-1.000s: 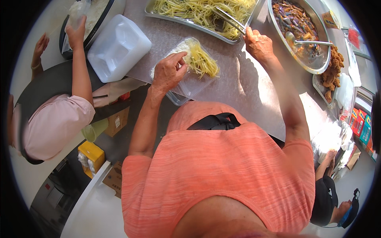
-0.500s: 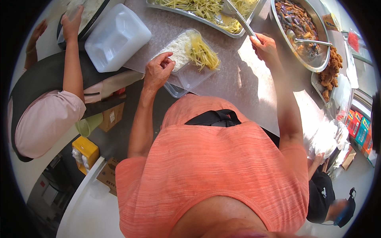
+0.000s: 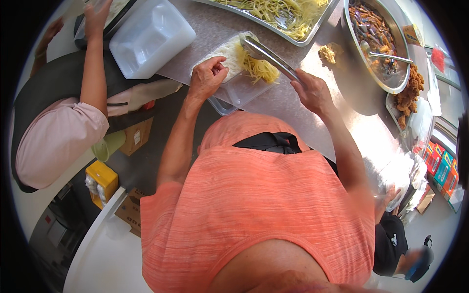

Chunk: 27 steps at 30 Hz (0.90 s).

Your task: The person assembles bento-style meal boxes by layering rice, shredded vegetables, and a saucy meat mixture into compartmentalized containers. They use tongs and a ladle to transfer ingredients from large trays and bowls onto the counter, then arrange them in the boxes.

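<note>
Our right grip (image 3: 313, 92) clamps metal tongs (image 3: 272, 59) above yellow shreds (image 3: 264, 73). Left of it, our half-curled left grip (image 3: 205, 80) partly hides the clear container (image 3: 246, 91); whether it pinches, we cannot tell.

Observed mottled greyish counter (image 3: 289, 106), sunlit in patches toward right. Bears, at far side, metal tray (image 3: 321, 24) of pale yellow strips (image 3: 273, 10); at far right, large oval metal basin (image 3: 386, 87) of dark mixed food (image 3: 373, 28), with smaller tray (image 3: 392, 111) of browned fried pieces (image 3: 410, 90) just beside. Also noted clear compartmented container (image 3: 244, 94) near front edge, bulky white container (image 3: 146, 46) at left, and golden crumbly clump (image 3: 330, 52) between metal tray and basin.
</note>
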Motion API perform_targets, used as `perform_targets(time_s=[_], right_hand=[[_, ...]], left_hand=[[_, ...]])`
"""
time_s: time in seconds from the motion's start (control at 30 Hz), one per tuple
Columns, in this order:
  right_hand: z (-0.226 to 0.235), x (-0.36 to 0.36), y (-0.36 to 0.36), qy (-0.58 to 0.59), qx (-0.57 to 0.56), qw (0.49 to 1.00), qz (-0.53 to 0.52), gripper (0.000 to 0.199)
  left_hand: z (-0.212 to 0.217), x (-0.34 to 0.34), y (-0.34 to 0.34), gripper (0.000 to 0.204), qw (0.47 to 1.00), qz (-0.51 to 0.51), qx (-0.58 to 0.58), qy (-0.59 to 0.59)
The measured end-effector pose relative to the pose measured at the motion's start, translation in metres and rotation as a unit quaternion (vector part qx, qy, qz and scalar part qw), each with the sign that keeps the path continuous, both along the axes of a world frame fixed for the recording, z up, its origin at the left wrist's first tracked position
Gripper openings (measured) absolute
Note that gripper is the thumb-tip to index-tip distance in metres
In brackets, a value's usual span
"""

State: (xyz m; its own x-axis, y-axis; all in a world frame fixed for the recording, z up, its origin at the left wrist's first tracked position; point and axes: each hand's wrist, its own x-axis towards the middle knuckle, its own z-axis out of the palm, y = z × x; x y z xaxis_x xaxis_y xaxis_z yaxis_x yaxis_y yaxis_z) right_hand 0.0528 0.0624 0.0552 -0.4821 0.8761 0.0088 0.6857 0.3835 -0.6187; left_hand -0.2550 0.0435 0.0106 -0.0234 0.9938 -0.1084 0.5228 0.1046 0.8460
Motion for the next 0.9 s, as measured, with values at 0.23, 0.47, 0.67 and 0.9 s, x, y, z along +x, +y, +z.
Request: perform_targets(time_s=[0.23, 0.47, 0.67, 0.9], right_hand=[[0.016, -0.004, -0.013, -0.116, 0.078, 0.99, 0.005, 0.032], [0.022, 0.012, -0.03, -0.129, 0.075, 0.989, 0.008, 0.031], [0.021, 0.022, -0.046, -0.128, 0.07, 0.989, -0.017, 0.035], [0.02, 0.023, -0.05, -0.089, 0.037, 0.995, -0.04, 0.035]], left_hand=[[-0.002, 0.0, 0.005, 0.031, 1.0, 0.001, 0.006, 0.023], [-0.006, 0.011, 0.023, 0.029, 0.995, -0.051, 0.07, 0.058], [-0.015, 0.03, 0.044, 0.025, 0.968, -0.13, 0.168, 0.132], [-0.011, 0.034, 0.063, 0.02, 0.966, -0.134, 0.13, 0.177]])
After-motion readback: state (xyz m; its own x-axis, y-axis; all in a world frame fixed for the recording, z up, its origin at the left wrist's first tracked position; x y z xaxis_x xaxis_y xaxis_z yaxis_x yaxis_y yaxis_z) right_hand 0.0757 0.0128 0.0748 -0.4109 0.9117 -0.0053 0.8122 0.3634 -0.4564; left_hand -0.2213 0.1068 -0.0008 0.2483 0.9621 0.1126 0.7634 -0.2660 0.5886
